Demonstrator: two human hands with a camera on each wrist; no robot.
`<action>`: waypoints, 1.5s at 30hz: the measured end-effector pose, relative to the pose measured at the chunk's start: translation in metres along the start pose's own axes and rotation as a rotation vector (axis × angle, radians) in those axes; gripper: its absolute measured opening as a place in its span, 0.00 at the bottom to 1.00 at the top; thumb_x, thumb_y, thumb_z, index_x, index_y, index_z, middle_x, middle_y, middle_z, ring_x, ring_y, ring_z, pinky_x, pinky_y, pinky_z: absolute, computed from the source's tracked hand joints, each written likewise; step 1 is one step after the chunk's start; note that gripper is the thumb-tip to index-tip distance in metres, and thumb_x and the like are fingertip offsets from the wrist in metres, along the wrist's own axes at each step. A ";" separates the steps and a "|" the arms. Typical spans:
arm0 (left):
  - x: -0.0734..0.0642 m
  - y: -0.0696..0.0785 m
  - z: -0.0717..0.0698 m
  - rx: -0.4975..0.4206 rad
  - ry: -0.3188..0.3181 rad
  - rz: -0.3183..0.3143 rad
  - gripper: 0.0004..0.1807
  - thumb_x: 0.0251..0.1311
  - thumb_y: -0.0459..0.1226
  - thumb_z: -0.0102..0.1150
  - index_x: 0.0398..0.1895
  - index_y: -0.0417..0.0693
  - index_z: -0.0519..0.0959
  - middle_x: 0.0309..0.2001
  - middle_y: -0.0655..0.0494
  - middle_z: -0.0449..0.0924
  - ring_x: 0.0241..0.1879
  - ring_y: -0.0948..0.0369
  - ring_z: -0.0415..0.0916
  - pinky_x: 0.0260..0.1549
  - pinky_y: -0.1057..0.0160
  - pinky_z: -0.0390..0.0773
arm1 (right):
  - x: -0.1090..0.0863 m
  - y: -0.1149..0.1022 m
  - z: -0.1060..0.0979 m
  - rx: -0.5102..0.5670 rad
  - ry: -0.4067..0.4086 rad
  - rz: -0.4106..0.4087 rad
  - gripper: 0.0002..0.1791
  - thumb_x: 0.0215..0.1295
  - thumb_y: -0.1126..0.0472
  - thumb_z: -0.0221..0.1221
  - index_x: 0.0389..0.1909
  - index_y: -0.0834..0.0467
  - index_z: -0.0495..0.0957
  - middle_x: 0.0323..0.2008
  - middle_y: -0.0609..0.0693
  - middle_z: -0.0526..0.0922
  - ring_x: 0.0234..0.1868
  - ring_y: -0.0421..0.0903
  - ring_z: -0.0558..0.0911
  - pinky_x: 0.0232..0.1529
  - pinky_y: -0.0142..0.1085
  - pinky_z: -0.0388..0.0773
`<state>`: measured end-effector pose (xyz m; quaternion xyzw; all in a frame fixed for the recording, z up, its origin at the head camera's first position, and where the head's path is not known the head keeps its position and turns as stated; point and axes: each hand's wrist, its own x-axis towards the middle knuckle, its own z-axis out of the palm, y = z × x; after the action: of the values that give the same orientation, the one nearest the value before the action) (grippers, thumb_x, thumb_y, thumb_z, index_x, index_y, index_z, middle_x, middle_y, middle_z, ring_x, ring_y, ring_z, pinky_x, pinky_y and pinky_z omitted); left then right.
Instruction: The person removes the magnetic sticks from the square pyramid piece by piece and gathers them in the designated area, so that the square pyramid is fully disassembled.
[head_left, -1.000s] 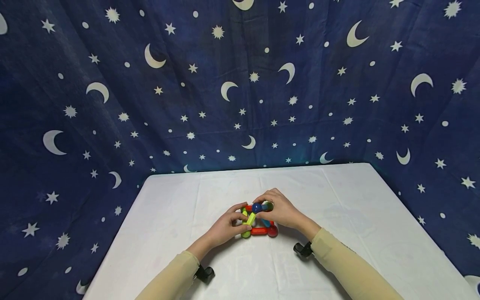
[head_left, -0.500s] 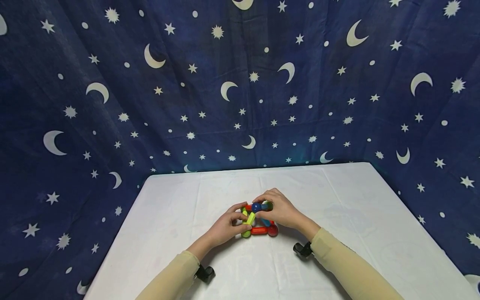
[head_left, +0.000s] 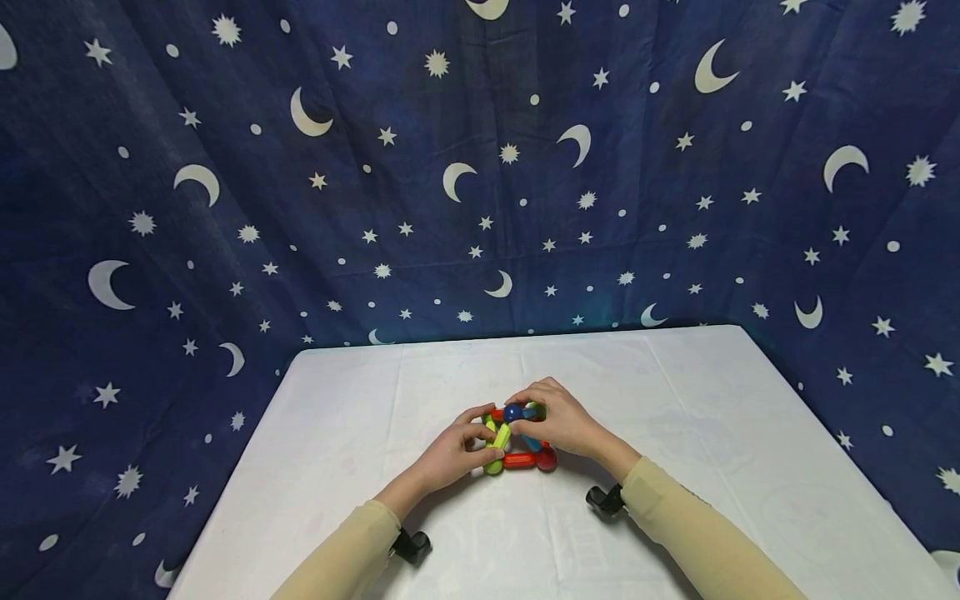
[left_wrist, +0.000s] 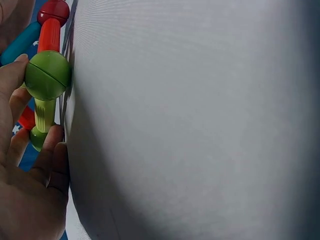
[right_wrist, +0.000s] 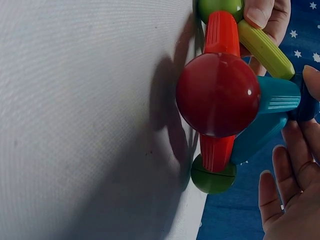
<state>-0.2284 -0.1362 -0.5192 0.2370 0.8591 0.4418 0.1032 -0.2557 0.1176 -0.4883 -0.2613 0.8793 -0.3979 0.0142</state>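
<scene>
- The pyramid-shaped frame of glossy plastic balls and ribbed rods (head_left: 532, 443) sits on the white cloth-covered table (head_left: 690, 400), about midway between its left and right edges, well in from the far edge.
- My left hand (head_left: 450, 454) is curled round the frame's left side, thumb against the glossy green ball (left_wrist: 47, 76) at the near-left corner, beside the sloping yellow-green rod (right_wrist: 267, 51).
- My right hand (head_left: 562, 422) pinches the glossy dark blue ball (head_left: 513, 413) at the top between thumb and forefinger.
- I expect the frame to be light, each piece stiff and not easily broken; the weak places would be the joints, which I take to be magnetic and likely to pivot or pop apart under a sideways tug.
- Smooth balls like the large shiny red ball (right_wrist: 217, 95) could slip or roll; the grooved teal rod (right_wrist: 280, 96) should give fingers more bite.
- For lifting, I'd judge the base rods and corner balls safer holds than the top alone.
</scene>
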 end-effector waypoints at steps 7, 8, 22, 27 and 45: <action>0.000 0.001 -0.001 -0.009 -0.004 0.003 0.08 0.67 0.52 0.66 0.43 0.63 0.86 0.76 0.63 0.60 0.42 0.61 0.76 0.42 0.62 0.77 | 0.000 0.000 0.000 0.007 -0.008 -0.001 0.20 0.64 0.45 0.70 0.55 0.46 0.84 0.47 0.35 0.81 0.55 0.41 0.71 0.58 0.48 0.73; 0.000 0.001 -0.001 -0.010 -0.005 0.004 0.08 0.67 0.52 0.66 0.43 0.63 0.86 0.77 0.63 0.59 0.43 0.61 0.76 0.42 0.62 0.77 | 0.000 0.000 0.000 0.010 -0.010 -0.001 0.20 0.64 0.45 0.70 0.55 0.46 0.84 0.48 0.35 0.81 0.55 0.41 0.71 0.59 0.48 0.73; 0.002 0.000 0.000 0.019 0.007 0.003 0.09 0.66 0.52 0.66 0.42 0.62 0.86 0.76 0.62 0.60 0.43 0.62 0.76 0.43 0.62 0.76 | 0.000 -0.002 0.000 0.018 -0.025 0.018 0.19 0.67 0.45 0.67 0.56 0.46 0.83 0.50 0.38 0.80 0.57 0.43 0.71 0.60 0.50 0.74; 0.002 0.001 0.000 0.021 0.009 0.014 0.10 0.67 0.52 0.66 0.43 0.61 0.85 0.76 0.59 0.60 0.43 0.62 0.76 0.43 0.62 0.76 | 0.000 -0.001 0.001 0.008 -0.027 0.019 0.18 0.68 0.45 0.66 0.56 0.45 0.83 0.50 0.38 0.80 0.57 0.42 0.71 0.60 0.50 0.73; 0.001 0.000 0.002 0.038 0.014 -0.003 0.10 0.66 0.53 0.66 0.43 0.61 0.86 0.76 0.64 0.60 0.43 0.63 0.76 0.44 0.63 0.77 | 0.001 -0.002 0.003 0.011 -0.006 0.055 0.21 0.60 0.44 0.72 0.53 0.43 0.83 0.48 0.37 0.79 0.55 0.44 0.72 0.57 0.48 0.77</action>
<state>-0.2287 -0.1337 -0.5201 0.2344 0.8684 0.4269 0.0934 -0.2547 0.1143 -0.4893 -0.2381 0.8839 -0.4015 0.0295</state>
